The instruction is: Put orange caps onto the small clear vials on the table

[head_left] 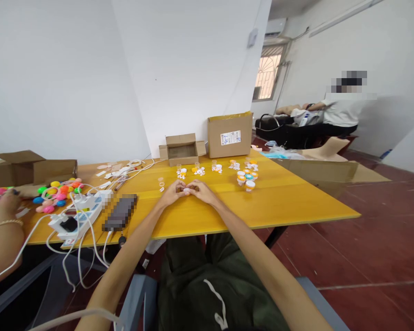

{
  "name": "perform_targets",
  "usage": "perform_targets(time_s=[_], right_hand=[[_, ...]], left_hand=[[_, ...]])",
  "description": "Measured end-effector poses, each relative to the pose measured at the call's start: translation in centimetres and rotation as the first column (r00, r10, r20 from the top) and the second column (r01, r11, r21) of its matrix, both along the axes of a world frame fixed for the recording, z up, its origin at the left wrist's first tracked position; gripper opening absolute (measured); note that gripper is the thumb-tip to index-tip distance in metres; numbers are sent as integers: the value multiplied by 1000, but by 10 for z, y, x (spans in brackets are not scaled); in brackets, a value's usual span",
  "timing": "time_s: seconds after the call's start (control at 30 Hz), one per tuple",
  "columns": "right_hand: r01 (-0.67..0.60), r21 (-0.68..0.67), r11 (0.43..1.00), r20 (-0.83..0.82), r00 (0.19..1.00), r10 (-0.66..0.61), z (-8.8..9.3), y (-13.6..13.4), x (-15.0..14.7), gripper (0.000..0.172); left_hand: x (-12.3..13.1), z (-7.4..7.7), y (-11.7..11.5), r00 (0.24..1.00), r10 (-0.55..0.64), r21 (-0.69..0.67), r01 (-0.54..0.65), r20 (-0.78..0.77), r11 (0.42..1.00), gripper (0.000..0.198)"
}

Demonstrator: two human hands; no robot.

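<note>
Small pale piece (187, 189) pinched between both hands (172, 193) (202, 190) on yellow table (290, 202).

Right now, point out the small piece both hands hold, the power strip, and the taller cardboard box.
small pink piece (186, 189), head view, on the bit showing between the fingers of both hands.
power strip (76, 219), head view, middle of its white body.
taller cardboard box (230, 137), head view, on its front label.

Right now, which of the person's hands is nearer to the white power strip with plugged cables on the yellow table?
Left. The left hand is nearer the white power strip, which lies to its left; the right hand is farther right, beyond the left hand.
</note>
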State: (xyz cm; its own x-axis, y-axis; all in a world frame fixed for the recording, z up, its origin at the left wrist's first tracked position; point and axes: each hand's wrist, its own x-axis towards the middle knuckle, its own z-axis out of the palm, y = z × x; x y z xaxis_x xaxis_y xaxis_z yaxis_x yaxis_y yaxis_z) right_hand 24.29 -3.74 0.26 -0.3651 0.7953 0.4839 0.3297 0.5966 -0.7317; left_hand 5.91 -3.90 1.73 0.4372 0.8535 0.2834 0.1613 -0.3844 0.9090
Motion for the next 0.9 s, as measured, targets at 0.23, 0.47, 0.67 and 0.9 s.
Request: perform_targets(time_s=[0.23,0.47,0.67,0.9], right_hand=[[10,-6,1000,20,1000,-10,-2,2,0,14],[24,-8,1000,35,999,-24,-4,3,0,14],[26,-11,1000,33,999,-26,-5,4,0,15],[16,-7,1000,27,1000,-16,-7,5,-1,13]], left_hand=[[-1,-5,3,1000,0,32,0,-14,999,41],[-1,-3,1,996,21,93,-13,-88,996,34],[-3,-2,0,986,43,140,-21,-158,990,32],[-2,-6,3,980,58,222,-15,-189,975,30]])
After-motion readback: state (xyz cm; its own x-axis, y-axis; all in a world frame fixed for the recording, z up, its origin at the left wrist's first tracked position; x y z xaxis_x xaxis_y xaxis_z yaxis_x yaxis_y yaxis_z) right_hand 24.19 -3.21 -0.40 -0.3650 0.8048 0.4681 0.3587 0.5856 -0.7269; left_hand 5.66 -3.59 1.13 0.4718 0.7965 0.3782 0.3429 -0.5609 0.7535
